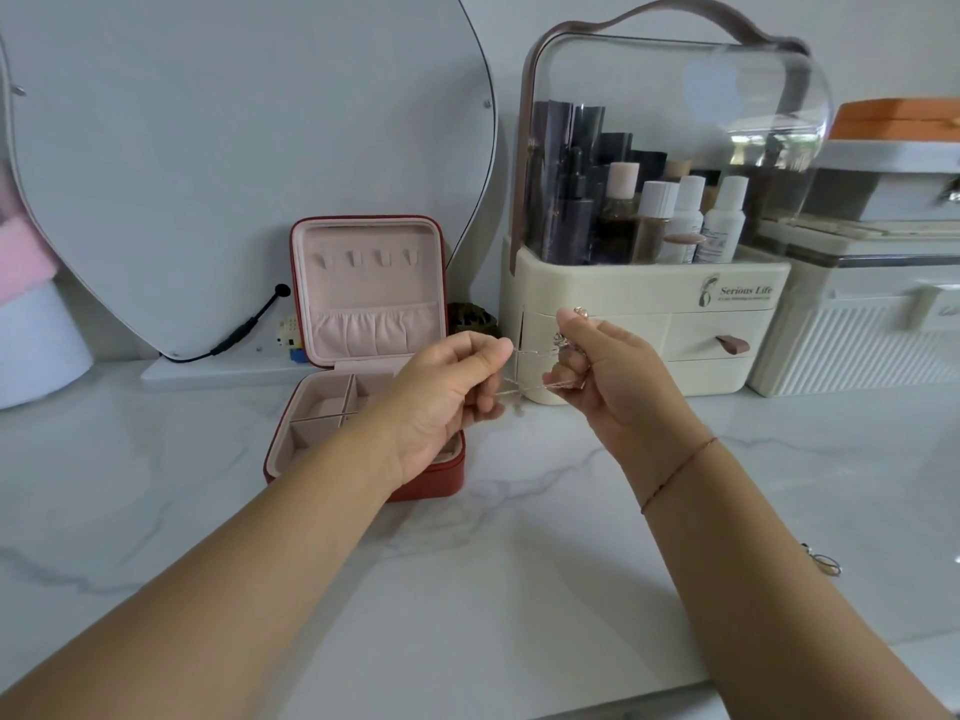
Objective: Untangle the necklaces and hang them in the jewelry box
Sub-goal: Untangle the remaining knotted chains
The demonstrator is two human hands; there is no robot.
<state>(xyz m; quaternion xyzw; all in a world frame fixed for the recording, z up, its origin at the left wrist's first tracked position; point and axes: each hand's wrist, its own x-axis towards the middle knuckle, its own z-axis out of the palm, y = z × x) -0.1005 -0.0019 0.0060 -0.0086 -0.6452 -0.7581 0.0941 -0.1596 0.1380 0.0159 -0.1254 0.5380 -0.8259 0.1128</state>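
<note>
Left hand (447, 402): raised above the desk (519, 563), thumb and forefinger pinched on thin chain strands, other fingers curled under.
Right hand (618, 387): raised level with the left, fingers curled round a bunched clump of chain and pendants; a small pinkish piece poking up past the thumb.
Necklaces (524, 379): in mid-air, fine strands stretched between the two grips – the tangle itself on the right-hand side.
Jewelry box (370, 283): open by the desk's back edge, just left of the hands; lid upright with a row of hooks (363, 259), base partly hidden behind the left wrist.
Cosmetic organizer (649, 283): at the back edge, behind the right hand.
Loose trinket (826, 563): near the desk's right edge – too small to identify.
</note>
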